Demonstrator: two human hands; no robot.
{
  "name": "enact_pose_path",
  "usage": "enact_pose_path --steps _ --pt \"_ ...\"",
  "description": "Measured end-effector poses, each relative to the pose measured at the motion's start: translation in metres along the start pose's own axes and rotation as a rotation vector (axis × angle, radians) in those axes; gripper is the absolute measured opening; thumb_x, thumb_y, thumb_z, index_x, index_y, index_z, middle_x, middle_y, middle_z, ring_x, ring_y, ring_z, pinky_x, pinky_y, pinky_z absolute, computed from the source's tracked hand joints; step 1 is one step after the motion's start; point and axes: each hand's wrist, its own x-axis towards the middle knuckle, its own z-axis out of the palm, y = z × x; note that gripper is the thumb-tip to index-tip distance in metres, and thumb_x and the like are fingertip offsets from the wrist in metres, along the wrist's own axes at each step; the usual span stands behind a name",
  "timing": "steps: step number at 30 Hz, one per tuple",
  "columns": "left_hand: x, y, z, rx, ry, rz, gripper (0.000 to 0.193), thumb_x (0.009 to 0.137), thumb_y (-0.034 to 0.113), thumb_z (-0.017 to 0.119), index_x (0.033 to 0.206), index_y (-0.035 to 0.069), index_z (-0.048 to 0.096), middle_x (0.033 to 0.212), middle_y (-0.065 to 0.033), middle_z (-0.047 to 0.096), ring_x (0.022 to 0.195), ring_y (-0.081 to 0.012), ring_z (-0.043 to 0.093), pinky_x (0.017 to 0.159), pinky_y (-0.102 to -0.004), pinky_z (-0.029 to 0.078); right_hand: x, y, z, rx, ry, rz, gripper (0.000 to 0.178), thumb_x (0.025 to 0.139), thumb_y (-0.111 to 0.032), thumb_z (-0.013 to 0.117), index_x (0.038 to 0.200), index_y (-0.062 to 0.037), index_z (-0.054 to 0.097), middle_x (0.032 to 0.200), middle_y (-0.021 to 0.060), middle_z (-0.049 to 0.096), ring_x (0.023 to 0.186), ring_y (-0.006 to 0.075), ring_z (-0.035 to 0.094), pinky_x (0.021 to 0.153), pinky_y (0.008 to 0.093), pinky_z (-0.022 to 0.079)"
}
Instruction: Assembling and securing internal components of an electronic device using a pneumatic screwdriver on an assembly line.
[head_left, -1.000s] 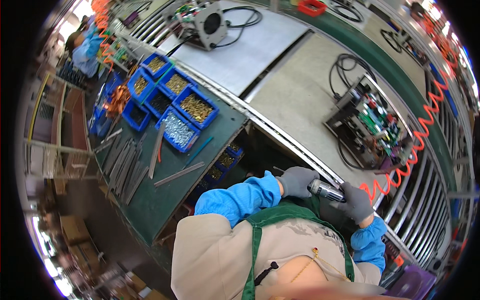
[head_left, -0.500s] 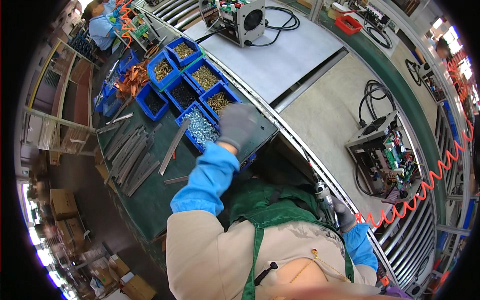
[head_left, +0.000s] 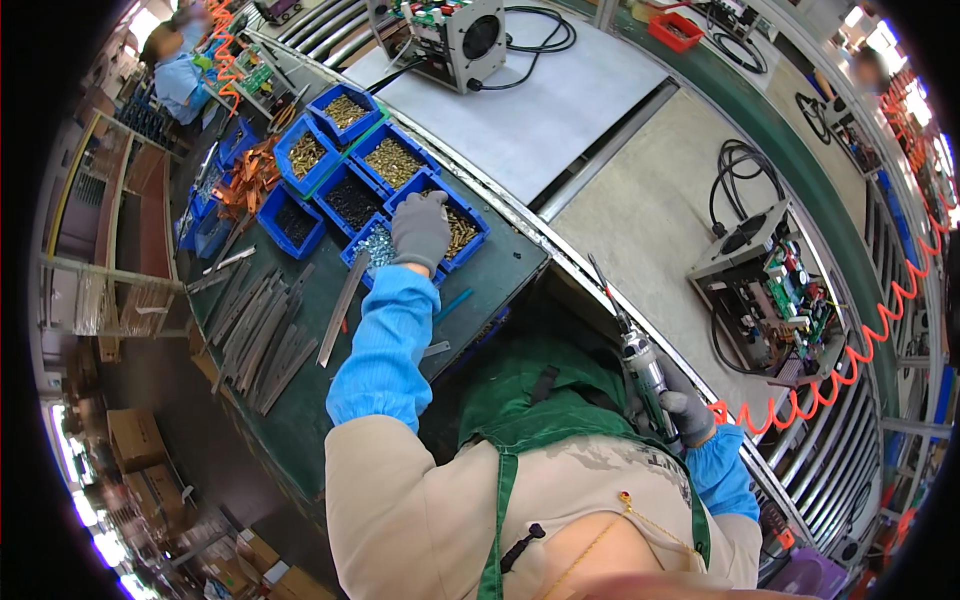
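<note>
Held the driver (head_left: 648, 375) at four o'clock of centre, right hand (head_left: 690, 412) wrapped round it, probably leaving the left hand (head_left: 420, 232) free at eleven, over brass screws (head_left: 463, 234) binned within reach. Could not tell left fingers' grasp.

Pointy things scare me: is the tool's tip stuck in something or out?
Out: the power tool, held in the right hand, shows its thin bit bare to the end.
</note>
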Motion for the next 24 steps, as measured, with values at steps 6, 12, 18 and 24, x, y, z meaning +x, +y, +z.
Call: enact_pose_path --steps 6,12,18,24 --pt "-0.042 0.075 -0.013 -1.328 -0.428 -0.008 0.019 0.092 0.011 0.046 0.105 0.006 0.061 0.092 -0.0073 0.060 0.076 -0.0128 0.055 0.068 -0.0258 0.048 0.001 -0.014 0.015 -0.118 0.010 -0.074 0.113 0.061 -0.027 0.075 0.151 -0.0117 0.008 0.129 0.0124 0.044 0.089 0.0186 0.055 0.074 0.0301 0.049" --pt "-0.064 0.136 -0.022 -1.878 -0.685 -0.048 0.022 0.097 0.010 0.040 0.109 0.001 0.056 0.096 -0.0083 0.060 0.076 -0.0089 0.055 0.068 -0.0217 0.049 0.003 -0.009 0.008 -0.439 0.021 -0.167 0.097 0.070 -0.012 0.070 0.150 -0.0088 0.015 0.135 0.0110 0.041 0.098 0.0159 0.049 0.086 0.0279 0.043" --pt "-0.064 0.148 -0.022 -1.938 -0.682 -0.066 0.026 0.096 0.010 0.042 0.120 0.000 0.049 0.098 -0.0095 0.060 0.076 -0.0089 0.056 0.068 -0.0212 0.048 -0.010 -0.005 0.010 -0.399 0.068 -0.180 0.093 0.073 -0.015 0.071 0.150 -0.0118 0.018 0.132 0.0111 0.046 0.100 0.0165 0.050 0.088 0.0279 0.041" --pt "-0.061 0.156 -0.037 -1.752 -0.567 -0.039 0.033 0.096 0.012 0.042 0.127 0.001 0.045 0.092 -0.0083 0.061 0.075 -0.0078 0.055 0.065 -0.0202 0.046 -0.010 0.001 0.002 -0.639 0.110 -0.254 0.093 0.073 -0.022 0.071 0.150 -0.0132 0.019 0.128 0.0126 0.050 0.103 0.0195 0.052 0.092 0.0309 0.040"
